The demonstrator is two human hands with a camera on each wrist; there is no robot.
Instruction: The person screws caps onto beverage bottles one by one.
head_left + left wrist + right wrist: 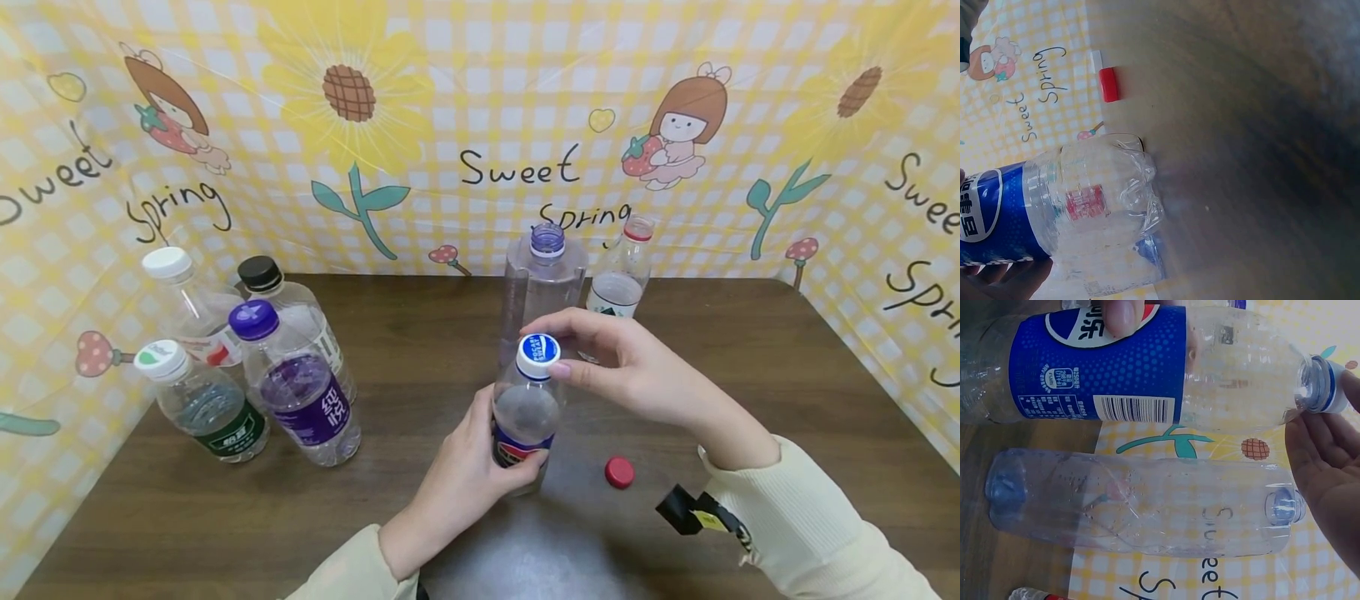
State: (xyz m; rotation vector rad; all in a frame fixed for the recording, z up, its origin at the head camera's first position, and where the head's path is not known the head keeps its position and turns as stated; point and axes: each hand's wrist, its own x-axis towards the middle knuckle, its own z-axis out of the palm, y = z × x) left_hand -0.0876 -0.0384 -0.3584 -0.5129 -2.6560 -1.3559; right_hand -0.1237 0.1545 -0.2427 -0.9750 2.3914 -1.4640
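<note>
My left hand (468,462) grips a clear plastic cola bottle (525,408) with a blue label round its lower half; it stands nearly upright. A white cap (538,357) with a blue top sits on its neck. The thumb and forefinger of my right hand (637,362) pinch this cap from both sides. In the right wrist view, the label (1129,372) shows a barcode, and the white cap (1337,389) is partly covered by the fingers. A loose red cap (619,472) lies on the table, right of the bottle.
Behind stand two capless bottles: a tall clear bottle (543,292) and a smaller bottle (618,283) with a red neck ring. Several capped bottles cluster at left, among them a purple-labelled bottle (307,400) and a green-labelled bottle (217,412). Patterned cloth (480,108) walls the table (420,333).
</note>
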